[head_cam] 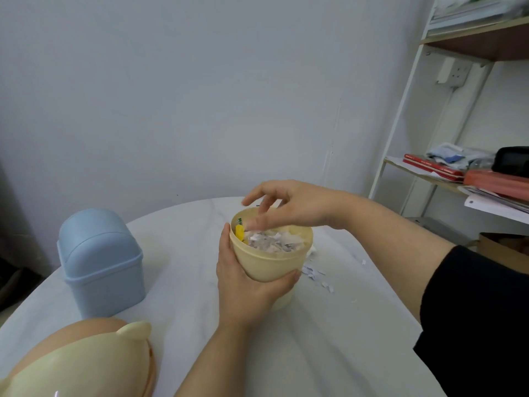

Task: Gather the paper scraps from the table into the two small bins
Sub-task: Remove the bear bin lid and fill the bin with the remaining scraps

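Observation:
My left hand (243,285) grips the side of a cream-yellow bin (274,262) standing without its lid on the white table (177,282). The bin is filled near the rim with white paper scraps (272,240) and a yellow piece (239,232). My right hand (289,206) hovers over the bin's mouth, fingers spread and pointing down at the scraps, nothing visibly held. A few small white scraps (317,277) lie on the table just right of the bin. A blue bin (100,262) with its domed lid on stands to the left.
A cream lid with small ears (83,365) lies at the near left edge of the table. A white shelf unit (446,167) with books and papers stands to the right, and a cardboard box (503,253) sits on the floor beneath it.

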